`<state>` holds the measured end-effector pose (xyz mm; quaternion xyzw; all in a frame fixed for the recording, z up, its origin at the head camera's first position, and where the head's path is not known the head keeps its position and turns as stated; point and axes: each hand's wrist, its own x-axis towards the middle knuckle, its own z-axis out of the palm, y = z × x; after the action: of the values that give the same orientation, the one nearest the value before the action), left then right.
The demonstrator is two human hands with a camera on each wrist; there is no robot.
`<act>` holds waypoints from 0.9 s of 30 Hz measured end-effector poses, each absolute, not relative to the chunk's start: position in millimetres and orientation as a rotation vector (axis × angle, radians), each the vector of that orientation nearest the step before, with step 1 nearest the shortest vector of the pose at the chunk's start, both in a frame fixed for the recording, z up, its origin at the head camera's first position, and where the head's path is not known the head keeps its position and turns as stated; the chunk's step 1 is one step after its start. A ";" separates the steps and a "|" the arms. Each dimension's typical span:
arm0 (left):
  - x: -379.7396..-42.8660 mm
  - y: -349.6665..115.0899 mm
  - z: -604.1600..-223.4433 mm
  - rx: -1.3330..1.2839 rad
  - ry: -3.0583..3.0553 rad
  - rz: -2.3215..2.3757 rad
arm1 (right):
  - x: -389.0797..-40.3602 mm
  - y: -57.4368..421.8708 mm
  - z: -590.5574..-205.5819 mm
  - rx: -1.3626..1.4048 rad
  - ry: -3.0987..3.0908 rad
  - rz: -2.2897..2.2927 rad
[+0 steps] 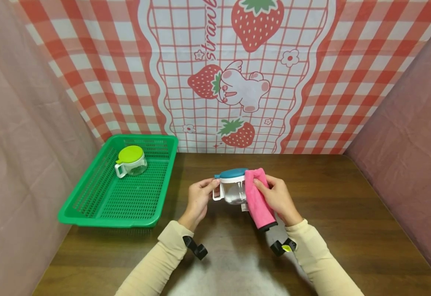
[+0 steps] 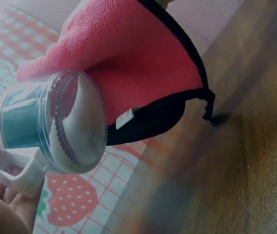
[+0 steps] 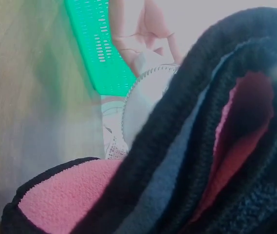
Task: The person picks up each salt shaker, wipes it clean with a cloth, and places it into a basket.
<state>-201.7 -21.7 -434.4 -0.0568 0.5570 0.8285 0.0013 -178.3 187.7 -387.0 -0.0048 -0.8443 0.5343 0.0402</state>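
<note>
Pink cloth (image 1: 258,205) gripped, right hand (image 1: 280,199) flanks jar (image 1: 234,192); left hand (image 1: 198,200), opposite, pinches its handle (image 1: 221,191).

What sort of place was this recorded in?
Probably a staged tabletop recording booth: a wood-grain table closed in by a strawberry-and-gingham backdrop behind and plain pinkish drapes on both sides.

Jar (image 1: 233,193): clear body, blue lid (image 1: 233,173) seated on top, white collar, white handle (image 1: 218,195) pointing left. Held up mid-scene, lid side up; ridged ring around the base. Left hand (image 1: 199,199) grips it by the handle. Cloth (image 1: 256,199): pink, fuzzy, black edging, small white tag (image 2: 125,118). Folded and bunched in right hand (image 1: 279,199), against the jar's right side, black-edged end hanging toward the near side.
</note>
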 end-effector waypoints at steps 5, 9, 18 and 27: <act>-202.6 -21.9 -436.7 -0.166 1.722 2.587 | -179.1 187.8 -387.7 -0.030 -2.590 1.619; -203.3 -22.6 -437.7 -0.157 1.716 2.569 | -179.2 188.2 -387.6 -0.032 -2.591 1.612; -203.9 -22.2 -438.5 -0.155 1.718 2.566 | -179.3 188.8 -385.9 -0.018 -2.584 1.614; -202.2 -20.7 -438.3 -0.208 1.747 2.584 | -181.5 188.5 -391.8 -0.025 -2.590 1.576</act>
<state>-202.2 -20.7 -438.3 -0.0665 0.5588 0.8266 0.0076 -181.5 188.5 -391.8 -0.0081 -0.8530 0.5190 0.0547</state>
